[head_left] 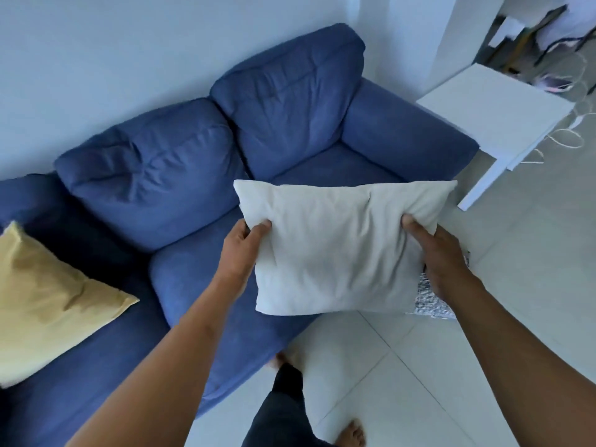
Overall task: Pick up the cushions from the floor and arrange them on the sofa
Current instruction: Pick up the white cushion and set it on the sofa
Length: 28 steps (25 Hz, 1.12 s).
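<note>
Above the blue sofa [200, 285], at its right seat, 1 cream cushion [335, 250] is held in the air by 2 hands: the left hand [240, 250] pinches its left edge, the right hand [442, 256] clamps its right edge. 1 yellow cushion [45, 298] lies on the sofa's left seat. 1 patterned cushion [430, 301] lies on the floor [403, 382] beside the sofa.
</note>
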Each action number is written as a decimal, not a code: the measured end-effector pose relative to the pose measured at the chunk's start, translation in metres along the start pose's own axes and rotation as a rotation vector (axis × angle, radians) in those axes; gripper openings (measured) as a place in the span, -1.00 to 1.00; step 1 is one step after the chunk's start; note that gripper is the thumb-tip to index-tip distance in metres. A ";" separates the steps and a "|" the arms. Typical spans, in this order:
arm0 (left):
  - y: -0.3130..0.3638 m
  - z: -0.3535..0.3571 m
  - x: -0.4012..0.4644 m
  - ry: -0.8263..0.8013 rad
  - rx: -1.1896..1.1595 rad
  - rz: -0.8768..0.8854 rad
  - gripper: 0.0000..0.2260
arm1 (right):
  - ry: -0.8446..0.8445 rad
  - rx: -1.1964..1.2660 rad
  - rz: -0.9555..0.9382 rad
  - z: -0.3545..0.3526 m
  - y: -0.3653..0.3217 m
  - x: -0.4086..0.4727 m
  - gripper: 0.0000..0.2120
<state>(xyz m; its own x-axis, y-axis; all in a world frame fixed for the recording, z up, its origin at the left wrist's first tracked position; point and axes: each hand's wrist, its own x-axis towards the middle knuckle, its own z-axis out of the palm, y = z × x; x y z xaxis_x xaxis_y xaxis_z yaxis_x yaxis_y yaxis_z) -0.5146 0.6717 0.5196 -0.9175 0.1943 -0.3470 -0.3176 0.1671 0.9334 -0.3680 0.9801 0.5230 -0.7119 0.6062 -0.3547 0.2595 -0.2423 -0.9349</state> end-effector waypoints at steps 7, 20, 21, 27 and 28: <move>0.016 -0.117 0.069 0.191 -0.024 0.031 -0.70 | -0.182 -0.109 -0.034 0.169 -0.031 0.065 -0.52; 0.015 -0.267 0.168 0.492 0.041 -0.003 -0.72 | -0.380 -0.290 0.049 0.388 -0.036 0.155 -0.72; 0.011 -0.271 0.173 0.507 0.029 -0.017 -0.68 | -0.403 -0.308 0.054 0.400 -0.036 0.162 -0.73; -0.006 -0.287 0.202 0.624 -0.095 -0.124 -0.60 | -0.525 -0.402 0.081 0.468 -0.031 0.209 -0.66; -0.012 -0.290 0.209 0.645 -0.101 -0.142 -0.63 | -0.532 -0.409 0.083 0.478 -0.027 0.219 -0.67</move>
<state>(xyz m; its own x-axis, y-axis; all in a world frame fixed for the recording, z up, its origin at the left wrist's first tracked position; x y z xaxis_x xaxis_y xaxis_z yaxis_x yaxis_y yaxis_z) -0.7722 0.4301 0.4625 -0.8147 -0.4449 -0.3719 -0.4378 0.0514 0.8976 -0.8430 0.7570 0.4780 -0.8760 0.1173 -0.4678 0.4789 0.0975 -0.8724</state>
